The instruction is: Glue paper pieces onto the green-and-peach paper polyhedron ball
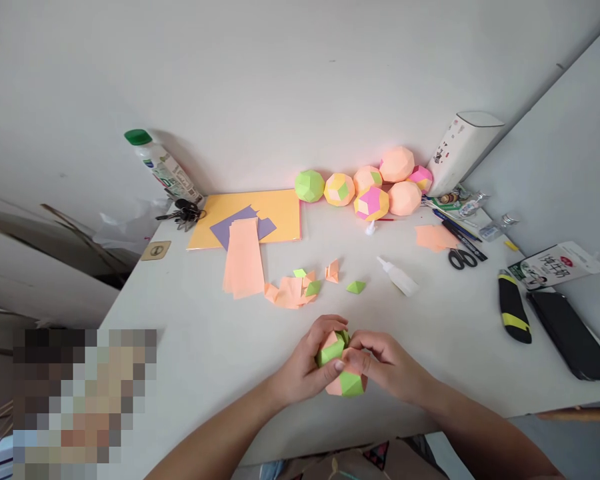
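Both my hands hold a partly built paper ball [344, 379] of green and peach folded units, just above the near edge of the white table [190, 347]. My left hand [307, 363] wraps its fingers round the ball's left side. My right hand [387, 363] pinches the ball's top right with thumb and fingers. Beyond my hands lie loose folded units: a peach pile [289, 292], a small peach piece [333, 271] and a green piece [355, 287].
Several finished paper balls [375, 183] line the wall. Orange, purple and peach sheets [245, 230] lie at back left beside keys [183, 213] and a bottle [163, 167]. A glue bottle [399, 277], scissors [461, 257], a utility knife [514, 308], a black case [570, 337] and a white carton [463, 150] sit to the right.
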Available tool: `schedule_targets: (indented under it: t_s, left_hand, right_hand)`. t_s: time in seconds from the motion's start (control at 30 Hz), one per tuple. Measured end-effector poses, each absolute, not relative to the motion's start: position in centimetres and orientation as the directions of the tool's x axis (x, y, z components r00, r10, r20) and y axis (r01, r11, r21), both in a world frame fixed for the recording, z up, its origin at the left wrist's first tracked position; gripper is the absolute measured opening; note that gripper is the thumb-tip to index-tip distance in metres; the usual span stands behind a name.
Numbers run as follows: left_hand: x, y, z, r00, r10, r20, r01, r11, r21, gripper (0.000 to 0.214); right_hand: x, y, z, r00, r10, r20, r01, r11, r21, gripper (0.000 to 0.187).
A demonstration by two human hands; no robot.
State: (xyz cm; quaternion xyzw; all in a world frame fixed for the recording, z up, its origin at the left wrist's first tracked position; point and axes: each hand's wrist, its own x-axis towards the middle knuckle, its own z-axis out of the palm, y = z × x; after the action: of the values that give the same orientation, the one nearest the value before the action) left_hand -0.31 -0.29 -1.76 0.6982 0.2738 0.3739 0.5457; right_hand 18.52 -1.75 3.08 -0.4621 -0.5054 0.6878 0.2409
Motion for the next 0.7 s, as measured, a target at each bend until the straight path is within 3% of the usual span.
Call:
schedule_targets:
  t_s: [0.53, 0.7]
  left_hand:
    - [-0.44, -0.63, -1.52, 0.605, 0.763, 0.227, -0.006, -0.281, 0.960, 0.030]
    - [-0.53, -0.75, -1.99, 0.565, 0.801, 0.198, -0.009, -0.234, 0.972, 0.038]
  right_hand:
    - [18.55, -1.85, 2.67, -0.454, 0.783, -0.425, 0.178, -0.387, -0.905, 0.029]
    - [18.41, -1.78, 2.77, -0.444, 0.800, -0.402, 0.114, -0.395, -0.912, 0.029]
